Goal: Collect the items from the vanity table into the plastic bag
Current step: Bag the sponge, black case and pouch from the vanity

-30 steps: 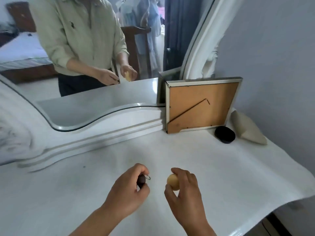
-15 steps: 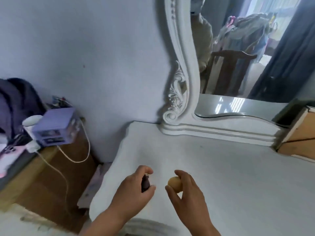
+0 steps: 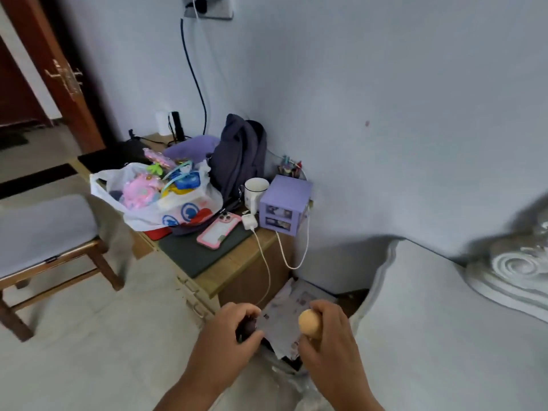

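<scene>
My left hand (image 3: 228, 339) is closed around a small dark object (image 3: 248, 327), mostly hidden by the fingers. My right hand (image 3: 329, 342) grips a tan rounded sponge (image 3: 309, 322) between thumb and fingers. Both hands hover low in the view, left of the white vanity table (image 3: 439, 336), over the gap beside it. A white plastic bag (image 3: 154, 200) stuffed with colourful items sits on the wooden side cabinet (image 3: 234, 271) far ahead to the left, well apart from both hands.
On the cabinet stand a purple drawer box (image 3: 284, 204), a white mug (image 3: 255, 189), a pink phone (image 3: 218, 231), a charger with a cable (image 3: 249, 222) and a dark garment (image 3: 238, 155). A wooden chair (image 3: 44, 247) stands at left. Papers (image 3: 284, 318) lie in the gap.
The view has swung left from the mirror and vanity top to the side cabinet and bag. My hands keep their grips and now hang beyond the vanity's left edge.
</scene>
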